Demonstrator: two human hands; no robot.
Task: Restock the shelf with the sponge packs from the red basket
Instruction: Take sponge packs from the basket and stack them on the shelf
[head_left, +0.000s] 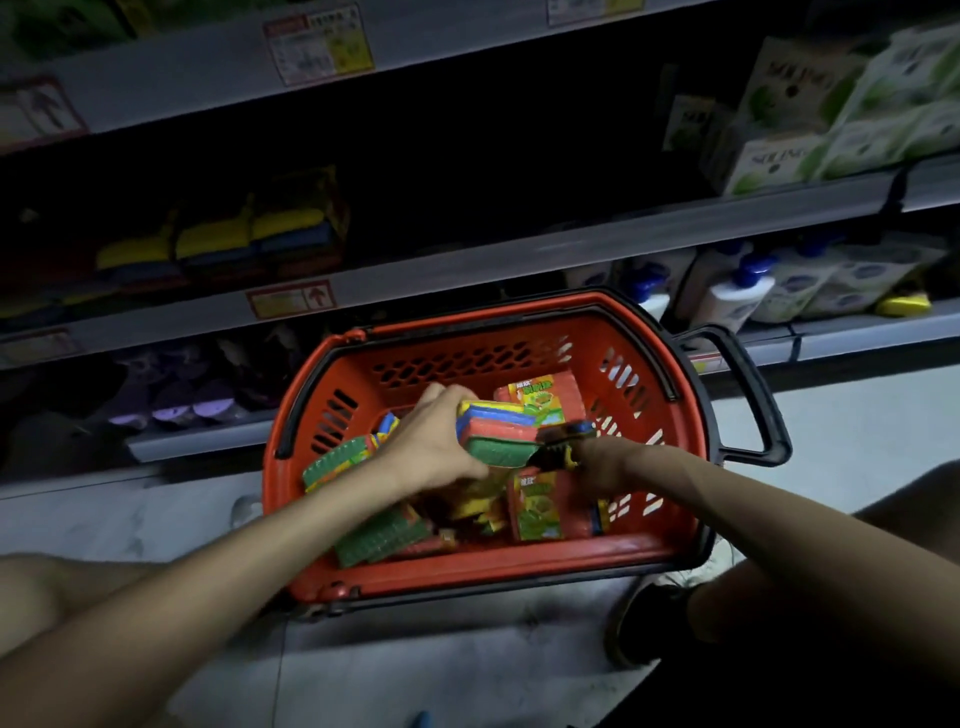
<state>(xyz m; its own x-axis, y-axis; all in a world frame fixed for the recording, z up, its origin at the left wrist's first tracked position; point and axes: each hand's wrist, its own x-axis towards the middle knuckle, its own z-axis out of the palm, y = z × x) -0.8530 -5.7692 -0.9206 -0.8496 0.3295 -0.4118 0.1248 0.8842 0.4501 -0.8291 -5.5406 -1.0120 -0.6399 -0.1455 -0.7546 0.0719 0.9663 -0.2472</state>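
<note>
Head view, looking down: one red basket (467, 571) with black handles sits on a pale floor (467, 675), close against a dim shelf unit. Two bare hands reach into it. The left hand (431, 441) has its fingers curled round the left end of one sponge pack (498, 431), a stack of yellow, blue, red and green layers, held just above the heap in the middle of the basket. The right hand (597, 465) is at that pack's right end, touching a dark blurred object (563, 439) with blue and yellow on it; its fingers are smeared and in shadow, so it cannot be told whether they are spread or gripping. Beneath the hands lie more packs: two labelled packs (540, 506) face up on the right, two green-sided packs (382, 535) on the left, and a yellow tangle between them too jumbled to count. On the middle shelf (467, 265), far left, three shelved packs (213, 239) with yellow tops stand in a row. At least three white bottles (737, 296) with blue caps stand to the right on a lower shelf, with white-and-green boxes (831, 104) above. One dark shoe (644, 623) rests beside the basket.
</note>
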